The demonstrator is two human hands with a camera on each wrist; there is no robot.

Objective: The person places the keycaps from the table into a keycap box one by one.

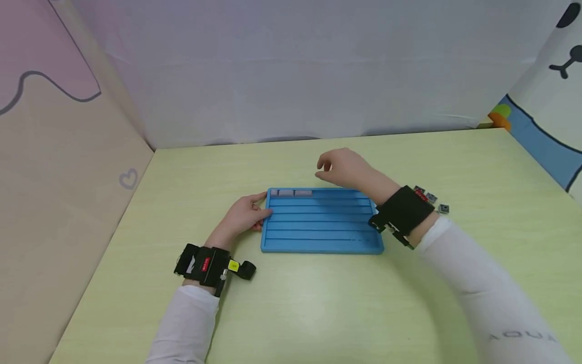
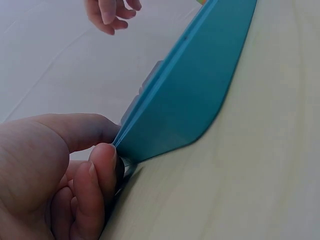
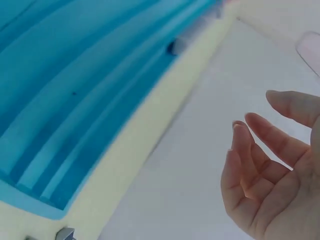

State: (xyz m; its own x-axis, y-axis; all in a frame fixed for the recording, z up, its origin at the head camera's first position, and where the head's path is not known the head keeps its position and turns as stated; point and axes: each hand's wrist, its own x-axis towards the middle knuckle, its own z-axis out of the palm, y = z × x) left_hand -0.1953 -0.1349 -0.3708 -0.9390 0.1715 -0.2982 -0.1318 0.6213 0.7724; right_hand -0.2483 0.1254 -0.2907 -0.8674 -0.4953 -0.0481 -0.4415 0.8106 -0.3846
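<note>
A blue ridged tray [image 1: 318,232] lies on the table, with parallel grooves running along its length. In its back row, at the left end, sit 3 grey key-shaped blocks [image 1: 285,193]. My left hand [image 1: 243,215] pinches the tray's left edge between thumb and fingers; the left wrist view shows the fingertips right at its rim. Above the tray's back edge hovers my right hand [image 1: 347,167], its fingers loosely bent. In the right wrist view this hand [image 3: 270,175] has a gap between thumb and fingers and nothing in it.
Several small grey blocks [image 1: 443,208] lie on the table to the right of the tray, partly behind the right wrist's black band [image 1: 404,215]. A pale cloth wall [image 1: 318,76] stands along the table's back edge. Patterned panels rise at left and right.
</note>
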